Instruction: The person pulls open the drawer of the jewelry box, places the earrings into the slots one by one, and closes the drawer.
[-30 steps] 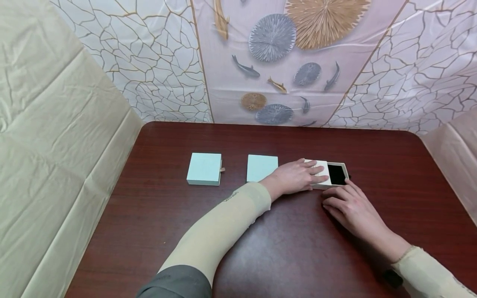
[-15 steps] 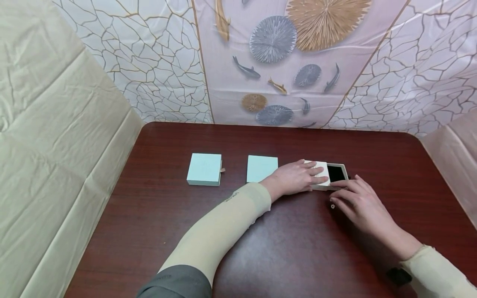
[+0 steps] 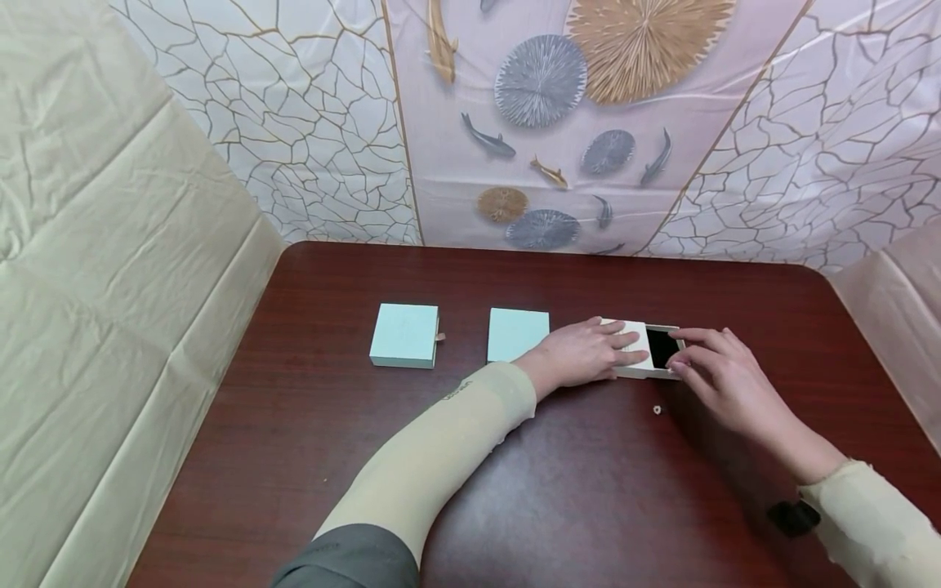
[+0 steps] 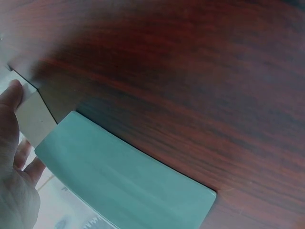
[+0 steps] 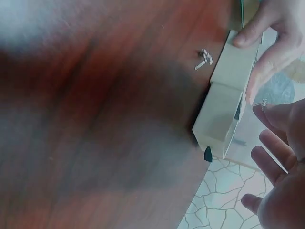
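Note:
My left hand [image 3: 581, 349] rests on the white sleeve of a small drawer box [image 3: 636, 328]. Its fingers lie straight across the top, and the thumb touches the near side. The black-lined drawer [image 3: 663, 349] is pulled partly out to the right. Over the drawer, my right hand [image 3: 728, 380] pinches a tiny sparkling stud earring [image 5: 263, 102] between thumb and index finger, the other fingers apart. A second small earring [image 3: 657, 410] lies on the table in front of the box; in the right wrist view this earring [image 5: 205, 58] shows a glittering head and thin post.
A pale-green box [image 3: 518, 333] stands left of the white one, partly behind the left wrist. Farther left is another pale-green box [image 3: 404, 335] with a ribbon tab. All stand on the dark red wooden table [image 3: 331, 457], with a patterned cloth [image 3: 470, 196] behind.
My right hand has come up from the table in front of the box to over the drawer, uncovering the earring on the table. The left hand stays on the box.

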The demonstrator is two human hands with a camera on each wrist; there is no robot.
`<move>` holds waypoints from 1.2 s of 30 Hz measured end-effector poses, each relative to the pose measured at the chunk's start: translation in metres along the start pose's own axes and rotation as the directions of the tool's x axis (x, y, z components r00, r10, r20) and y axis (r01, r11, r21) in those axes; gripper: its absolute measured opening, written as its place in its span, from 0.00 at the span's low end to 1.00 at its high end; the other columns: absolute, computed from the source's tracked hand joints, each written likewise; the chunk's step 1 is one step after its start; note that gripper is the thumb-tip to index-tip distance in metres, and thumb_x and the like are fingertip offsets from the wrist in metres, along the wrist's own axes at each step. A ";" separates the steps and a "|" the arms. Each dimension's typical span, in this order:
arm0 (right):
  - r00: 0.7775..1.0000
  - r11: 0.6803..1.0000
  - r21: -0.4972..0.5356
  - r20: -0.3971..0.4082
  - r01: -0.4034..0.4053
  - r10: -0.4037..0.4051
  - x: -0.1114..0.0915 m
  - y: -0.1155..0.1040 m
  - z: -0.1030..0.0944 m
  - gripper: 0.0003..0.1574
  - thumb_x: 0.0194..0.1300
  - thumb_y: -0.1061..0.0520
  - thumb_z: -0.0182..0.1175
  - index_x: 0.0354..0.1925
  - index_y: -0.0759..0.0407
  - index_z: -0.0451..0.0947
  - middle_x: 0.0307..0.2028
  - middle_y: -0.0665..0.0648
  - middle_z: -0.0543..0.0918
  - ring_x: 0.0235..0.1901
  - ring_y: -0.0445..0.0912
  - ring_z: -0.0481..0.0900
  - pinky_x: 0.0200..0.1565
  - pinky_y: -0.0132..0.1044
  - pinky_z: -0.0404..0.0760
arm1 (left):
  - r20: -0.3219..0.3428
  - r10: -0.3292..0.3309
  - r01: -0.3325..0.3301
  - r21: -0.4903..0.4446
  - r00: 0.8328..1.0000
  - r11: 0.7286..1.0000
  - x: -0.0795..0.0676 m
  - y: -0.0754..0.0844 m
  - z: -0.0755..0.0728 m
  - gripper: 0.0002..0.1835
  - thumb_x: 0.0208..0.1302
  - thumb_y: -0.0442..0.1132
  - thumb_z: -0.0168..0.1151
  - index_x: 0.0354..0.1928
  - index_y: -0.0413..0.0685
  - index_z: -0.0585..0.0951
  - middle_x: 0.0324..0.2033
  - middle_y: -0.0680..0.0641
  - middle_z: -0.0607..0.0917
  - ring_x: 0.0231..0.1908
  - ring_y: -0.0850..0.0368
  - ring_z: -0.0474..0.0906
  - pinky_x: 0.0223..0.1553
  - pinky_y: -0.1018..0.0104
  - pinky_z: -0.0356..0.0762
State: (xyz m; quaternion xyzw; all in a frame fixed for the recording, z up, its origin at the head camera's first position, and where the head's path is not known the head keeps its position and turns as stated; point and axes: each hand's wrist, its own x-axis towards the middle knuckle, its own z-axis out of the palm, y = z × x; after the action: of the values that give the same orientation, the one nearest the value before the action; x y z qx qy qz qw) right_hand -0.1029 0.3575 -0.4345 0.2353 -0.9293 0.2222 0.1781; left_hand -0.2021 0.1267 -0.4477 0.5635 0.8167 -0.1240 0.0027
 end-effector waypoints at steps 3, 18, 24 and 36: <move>1.000 1.000 0.005 0.012 -0.012 0.012 0.005 0.005 -0.001 0.12 0.56 0.75 0.74 0.33 0.60 0.87 0.56 0.68 0.83 0.57 0.66 0.77 0.70 0.73 0.63 | -0.004 0.003 -0.003 0.000 1.000 1.000 0.000 0.000 0.000 0.31 0.86 0.55 0.50 0.85 0.72 0.58 0.84 0.54 0.60 0.83 0.53 0.54 0.81 0.55 0.58; 0.991 0.997 -0.021 0.110 -0.075 0.077 0.027 0.034 -0.001 0.09 0.62 0.72 0.72 0.33 0.61 0.88 0.59 0.72 0.81 0.53 0.69 0.75 0.52 0.63 0.68 | -0.031 0.009 -0.008 0.023 0.999 1.000 -0.001 0.000 0.001 0.31 0.85 0.56 0.50 0.85 0.72 0.60 0.83 0.54 0.62 0.82 0.53 0.56 0.80 0.55 0.59; 0.988 0.996 -0.039 0.131 -0.075 0.079 0.033 0.040 0.002 0.08 0.63 0.72 0.71 0.33 0.61 0.87 0.58 0.73 0.81 0.53 0.70 0.75 0.53 0.65 0.68 | -0.031 0.009 -0.008 0.015 0.999 1.000 -0.001 0.000 0.001 0.31 0.85 0.56 0.50 0.85 0.72 0.60 0.83 0.53 0.62 0.82 0.53 0.56 0.80 0.55 0.59; 0.983 0.994 -0.049 0.150 -0.101 0.107 0.039 0.043 0.009 0.05 0.64 0.70 0.71 0.33 0.63 0.88 0.58 0.73 0.82 0.54 0.71 0.75 0.54 0.67 0.68 | -0.028 0.004 -0.004 0.011 1.000 1.000 -0.002 -0.001 0.001 0.31 0.86 0.56 0.49 0.85 0.72 0.60 0.83 0.53 0.62 0.83 0.54 0.55 0.80 0.55 0.59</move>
State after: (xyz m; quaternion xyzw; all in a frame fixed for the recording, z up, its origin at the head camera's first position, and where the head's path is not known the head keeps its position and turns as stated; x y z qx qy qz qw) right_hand -0.1594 0.3728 -0.4395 0.1989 -0.9555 0.1936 0.0996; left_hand -0.2022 0.1245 -0.4484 0.5669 0.8148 -0.1209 -0.0116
